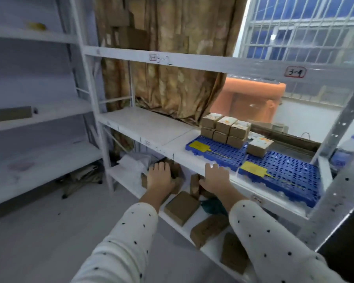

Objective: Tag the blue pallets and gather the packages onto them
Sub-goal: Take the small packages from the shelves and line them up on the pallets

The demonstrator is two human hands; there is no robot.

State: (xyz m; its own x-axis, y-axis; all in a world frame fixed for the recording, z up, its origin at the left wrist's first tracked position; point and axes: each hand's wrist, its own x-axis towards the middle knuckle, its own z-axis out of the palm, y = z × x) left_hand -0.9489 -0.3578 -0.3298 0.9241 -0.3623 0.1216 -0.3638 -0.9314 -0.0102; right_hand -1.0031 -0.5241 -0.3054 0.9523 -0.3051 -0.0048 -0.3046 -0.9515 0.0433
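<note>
Two blue pallets lie side by side on the middle shelf, the left pallet [217, 153] and the right pallet [282, 176]. Each carries a yellow tag [199, 147], [253, 168]. Several small brown boxes [225, 127] are stacked on the left pallet's back; one more box [260, 146] sits across the two pallets. On the lower shelf my left hand [158, 176] rests on a brown box [175, 172]. My right hand [215, 178] reaches in beside another box [194, 185], whose grip I cannot make out. Flat brown packages [181, 207], [208, 228], [234, 254] lie loose there.
White metal shelving [143, 125] fills the scene, with more racks on the left. A brown curtain [172, 78] hangs behind. A white bag [133, 164] and a teal item [213, 206] sit on the lower shelf. A perforated steel post [339, 123] stands at right.
</note>
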